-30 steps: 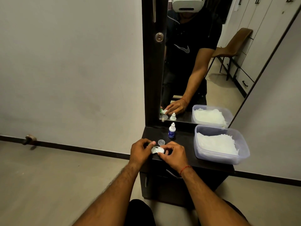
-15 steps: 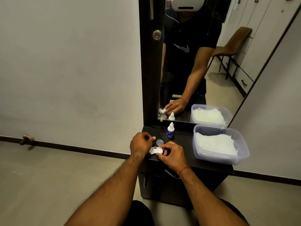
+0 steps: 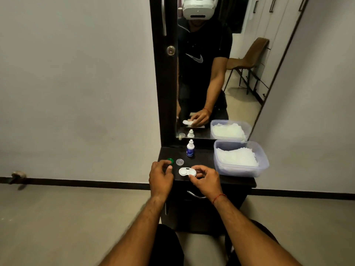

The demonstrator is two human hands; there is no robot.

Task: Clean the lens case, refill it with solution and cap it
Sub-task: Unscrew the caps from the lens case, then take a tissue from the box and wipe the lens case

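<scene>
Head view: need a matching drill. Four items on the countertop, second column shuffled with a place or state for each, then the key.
Things:
1 lens case
2 green cap
3 solution bottle
4 plastic tub

States:
A stands upright near the mirror
B holds white tissue
C pinched by the right hand
D lies on the countertop by the left hand

Pairs: 1-C, 2-D, 3-A, 4-B
</scene>
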